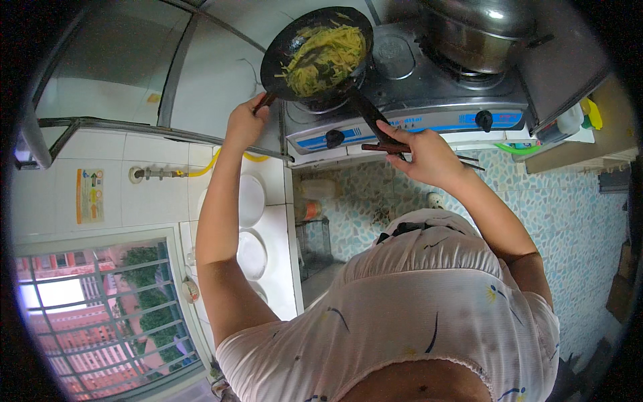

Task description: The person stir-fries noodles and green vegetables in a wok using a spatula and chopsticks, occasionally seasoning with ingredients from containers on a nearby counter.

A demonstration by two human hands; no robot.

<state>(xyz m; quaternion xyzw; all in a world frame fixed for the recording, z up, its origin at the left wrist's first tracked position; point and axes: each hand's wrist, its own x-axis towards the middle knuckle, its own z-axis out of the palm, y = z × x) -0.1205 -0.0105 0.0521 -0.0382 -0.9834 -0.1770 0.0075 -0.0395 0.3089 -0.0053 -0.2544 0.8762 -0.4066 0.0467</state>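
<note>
A dark wok (pixel 274 65) is over the left burner, its inside facing me. Yellow-green shredded food (pixel 326 58) lies in it, with darker green bits among the strands. My left hand (pixel 246 123) grips a short brown handle (pixel 264 103) at the wok's near left rim. The long dark handle (pixel 369 113) slants down into my right hand (pixel 427 153), which closes around it. A pair of brown chopsticks (pixel 384 148) crosses that handle, held in the same hand. Their thin dark ends stick out past my wrist.
A lidded steel pot (pixel 472 42) stands on the right burner of the gas stove (pixel 452 95). White plates (pixel 251 201) line the counter at left, near a yellow gas hose (pixel 213 161). Bottles (pixel 567 123) stand right of the stove. A barred window (pixel 115 301) is at lower left.
</note>
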